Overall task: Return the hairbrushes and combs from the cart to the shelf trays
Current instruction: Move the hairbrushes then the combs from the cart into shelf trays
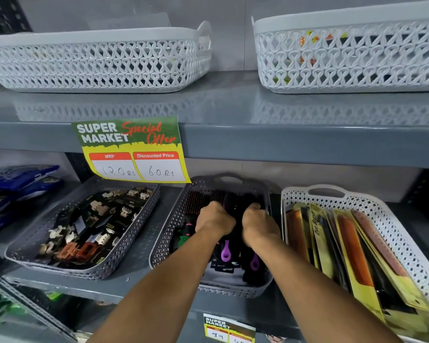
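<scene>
The grey middle tray is flanked by a clip tray and a white comb tray; a price tag is hung overhead. Inside it, the hairbrushes are gripped by both curled hands, left hand and right hand.

My view is evenly and brightly lit from above, with soft reflections of the white baskets on the glossy upper shelf. Under that shelf it is dimmer. The wide lens bows the shelf edges, and the corners go soft.
</scene>
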`<state>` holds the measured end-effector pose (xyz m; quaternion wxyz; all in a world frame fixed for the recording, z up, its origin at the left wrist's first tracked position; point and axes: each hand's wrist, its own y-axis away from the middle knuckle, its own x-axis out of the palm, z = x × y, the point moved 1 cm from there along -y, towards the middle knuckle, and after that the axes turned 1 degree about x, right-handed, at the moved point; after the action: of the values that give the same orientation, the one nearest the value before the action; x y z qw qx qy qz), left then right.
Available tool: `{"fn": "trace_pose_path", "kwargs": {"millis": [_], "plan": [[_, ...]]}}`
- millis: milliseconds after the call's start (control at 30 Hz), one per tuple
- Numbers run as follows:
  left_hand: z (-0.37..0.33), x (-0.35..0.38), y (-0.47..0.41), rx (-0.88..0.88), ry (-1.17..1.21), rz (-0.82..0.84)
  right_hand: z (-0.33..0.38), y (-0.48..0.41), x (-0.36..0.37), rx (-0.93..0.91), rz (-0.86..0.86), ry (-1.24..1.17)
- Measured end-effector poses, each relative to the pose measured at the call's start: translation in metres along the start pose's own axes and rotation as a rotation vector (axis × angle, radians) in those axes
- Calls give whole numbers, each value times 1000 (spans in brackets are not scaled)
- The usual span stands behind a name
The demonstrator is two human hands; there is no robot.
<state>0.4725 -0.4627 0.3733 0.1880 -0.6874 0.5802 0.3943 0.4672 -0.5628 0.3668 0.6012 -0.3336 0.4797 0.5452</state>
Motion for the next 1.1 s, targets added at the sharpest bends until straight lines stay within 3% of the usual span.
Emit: {"fn": "trace_pose_path", "kwargs": {"millis": [233, 600, 867, 1000, 1100], "plan": [[6, 3, 0, 1, -104, -39, -3, -2, -1, -10, -2, -33], [24, 1, -4, -64, 108, -3, -11, -7, -6, -37, 41, -7], [29, 3, 2, -10, 59, -12, -9, -9, -1, -49, 32, 33], [40, -11, 12, 64, 34, -170, -9, -3, 0, -104, -2, 41], [58, -34, 21, 200, -164, -380, 1, 7, -6, -190, -85, 114]]}}
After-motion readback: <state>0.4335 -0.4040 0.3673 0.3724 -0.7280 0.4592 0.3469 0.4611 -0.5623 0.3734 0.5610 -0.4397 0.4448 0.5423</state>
